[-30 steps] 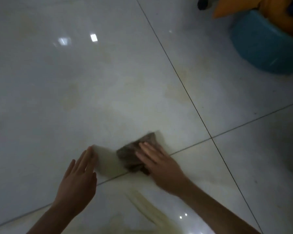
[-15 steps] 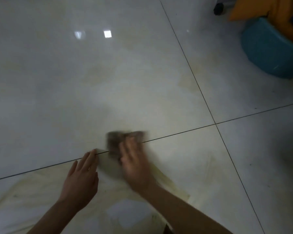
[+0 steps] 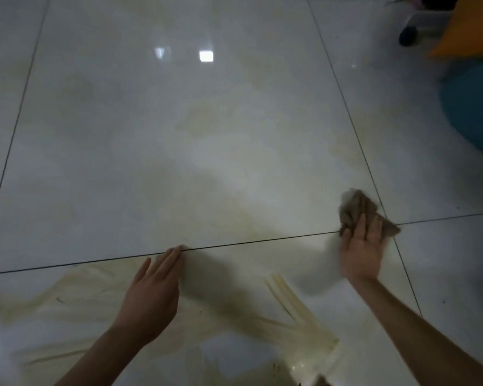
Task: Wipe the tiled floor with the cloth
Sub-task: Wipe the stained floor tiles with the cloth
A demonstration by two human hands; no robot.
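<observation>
A crumpled brown cloth [image 3: 357,208] lies on the glossy white tiled floor [image 3: 179,151], at the crossing of two grout lines on the right. My right hand [image 3: 360,249] presses flat on it with straight fingers, covering its near part. My left hand [image 3: 154,296] rests flat on the floor at lower centre, fingertips touching the grout line. Yellowish wet streaks [image 3: 287,305] spread over the near tile between and below my hands.
A teal plastic basin [image 3: 474,112] stands at the right edge, with an orange thing [image 3: 469,32] above it. A small dark wheel [image 3: 408,36] under a pale object sits at the top right. Ceiling lights reflect in the tile at upper centre.
My right hand has swept the cloth from beside my left hand far to the right, up to the grout crossing. My left hand stays planted on the floor.
</observation>
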